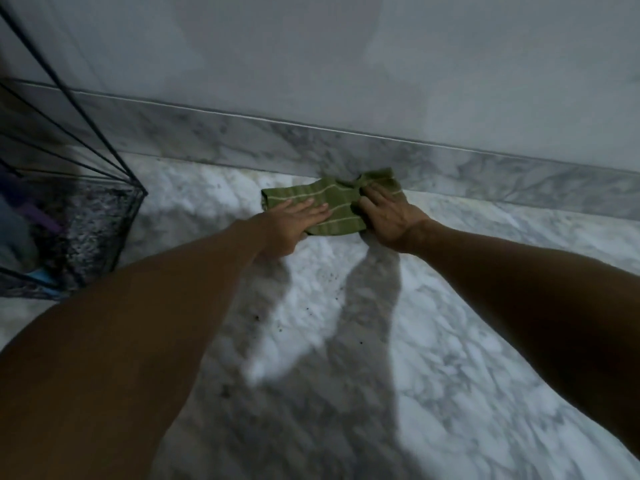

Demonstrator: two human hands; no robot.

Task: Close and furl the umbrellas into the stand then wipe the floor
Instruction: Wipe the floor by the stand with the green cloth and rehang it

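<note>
A green cloth with pale stripes lies on the marble floor against the marble skirting. My left hand presses flat on the cloth's near left part, fingers straight. My right hand lies on the cloth's right part, fingers spread and pushing the fabric, which bunches up at the fingertips. A black wire umbrella stand sits at the left edge, with purple and blue umbrella parts showing inside, mostly hidden.
The marble skirting and a grey wall run across behind the cloth. Small dark specks dot the floor between my arms. Open floor stretches toward the bottom right.
</note>
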